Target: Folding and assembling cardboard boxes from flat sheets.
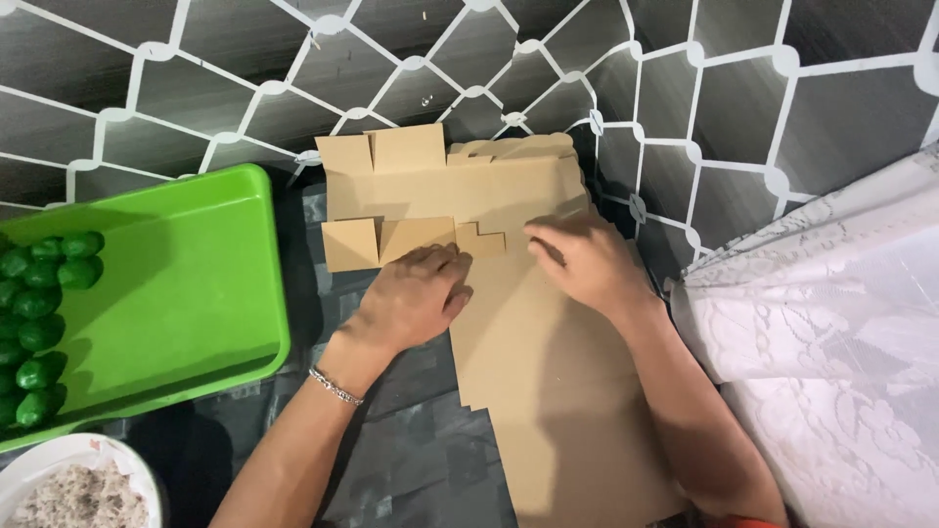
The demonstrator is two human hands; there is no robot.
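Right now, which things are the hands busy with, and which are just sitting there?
Busy with:
- flat brown cardboard sheets, pressed by the left hand and right hand

Just sitting there:
- green tray with small green wrapped pieces
- white bowl
- white lace cloth

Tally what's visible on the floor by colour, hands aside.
Brown: 1, the stack of flat cardboard box blanks under the left hand and right hand.
Green: 1 tray, plus a cluster of small green wrapped pieces, partly cut off by the frame, so uncounted.
White: 1 bowl, 1 lace cloth.
Total: 4, plus the cluster.
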